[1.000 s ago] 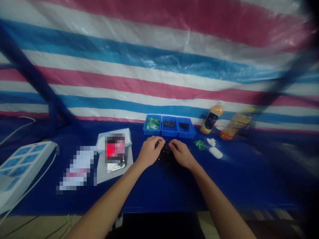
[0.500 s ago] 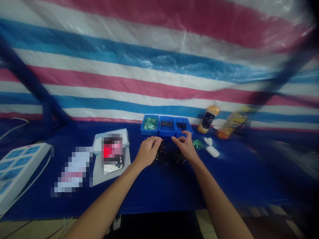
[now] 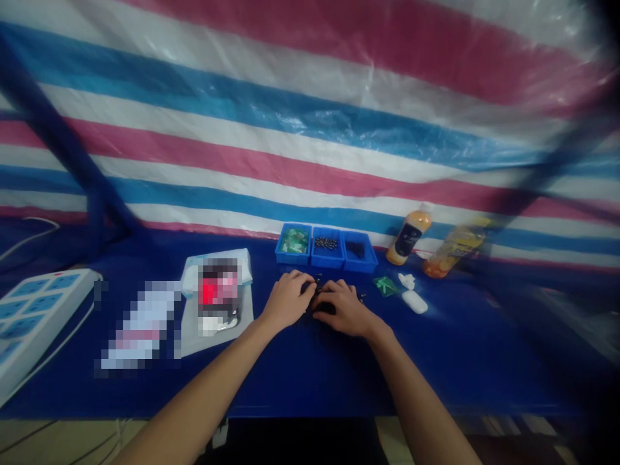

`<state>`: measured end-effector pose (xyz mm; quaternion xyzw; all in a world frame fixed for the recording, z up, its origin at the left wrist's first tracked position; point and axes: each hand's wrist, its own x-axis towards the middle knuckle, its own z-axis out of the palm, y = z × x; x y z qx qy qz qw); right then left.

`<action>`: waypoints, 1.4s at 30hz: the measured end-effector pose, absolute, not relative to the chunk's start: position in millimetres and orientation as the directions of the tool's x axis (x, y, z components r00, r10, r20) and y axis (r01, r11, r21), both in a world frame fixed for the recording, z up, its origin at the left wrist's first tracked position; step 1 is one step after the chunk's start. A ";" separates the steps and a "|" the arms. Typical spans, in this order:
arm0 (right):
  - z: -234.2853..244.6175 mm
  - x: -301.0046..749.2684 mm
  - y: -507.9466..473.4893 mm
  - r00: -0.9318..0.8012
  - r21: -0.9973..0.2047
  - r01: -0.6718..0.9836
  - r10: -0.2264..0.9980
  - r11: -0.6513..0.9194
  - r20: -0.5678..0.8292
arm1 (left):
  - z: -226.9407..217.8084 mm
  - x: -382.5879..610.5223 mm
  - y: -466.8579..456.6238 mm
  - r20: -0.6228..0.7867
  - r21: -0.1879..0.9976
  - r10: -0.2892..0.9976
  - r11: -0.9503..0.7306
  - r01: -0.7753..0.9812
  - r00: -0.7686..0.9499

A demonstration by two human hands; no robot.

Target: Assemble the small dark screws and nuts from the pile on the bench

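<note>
Both hands are low over the blue tabletop, bent round a pile of small dark parts with shiny bits [image 3: 317,279]. My left hand [image 3: 289,299] is on the pile's left side, its fingers and thumb curled inward against the parts. From the right, my right hand [image 3: 346,310] arches over the pile, thumb tucked below the bent fingers. The fingertips of the two hands nearly meet, with dark parts between them. Most of the pile is covered by the hands, and the exact kind of part is too small to tell.
Behind the hands stand three blue bins: one with green packets [image 3: 294,244], one with dark shiny parts [image 3: 326,244], one with black pieces [image 3: 357,249]. Rightward are a green packet [image 3: 385,286], a white case [image 3: 414,301] and two bottles [image 3: 409,236]. A power strip [image 3: 39,310] lies left.
My right hand has moved left and down from beside the pile onto it. The separate dark heaps are now mostly covered. My left hand stays nearly in place, and the view has shifted slightly.
</note>
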<state>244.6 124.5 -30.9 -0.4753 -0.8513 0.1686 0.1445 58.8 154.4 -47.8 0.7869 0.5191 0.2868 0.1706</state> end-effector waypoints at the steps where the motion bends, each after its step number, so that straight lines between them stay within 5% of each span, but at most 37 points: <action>1: -31.8 243.7 124.5 -0.511 -0.417 0.759 0.855 0.499 0.091 | -47.3 58.9 154.0 0.278 0.570 0.914 -0.405 0.715 0.296; 15: -43.3 239.8 129.2 -0.359 -0.331 0.854 0.915 0.402 0.185 | -47.9 58.8 153.6 0.307 0.594 0.900 -0.436 0.676 0.310; 34: -52.3 236.9 131.4 -0.401 -0.318 0.825 0.880 0.468 0.254 | -50.3 65.3 154.1 0.258 0.742 0.944 -0.331 0.583 0.207; 37: -47.5 237.7 131.6 -0.365 -0.377 0.810 0.890 0.449 0.275 | -49.2 63.7 155.2 0.277 0.747 0.939 -0.345 0.568 0.206; 42: -39.6 243.5 135.6 -0.210 -0.639 0.671 0.923 0.376 0.323 | -42.9 60.9 154.2 0.355 0.688 0.907 -0.419 0.592 0.228</action>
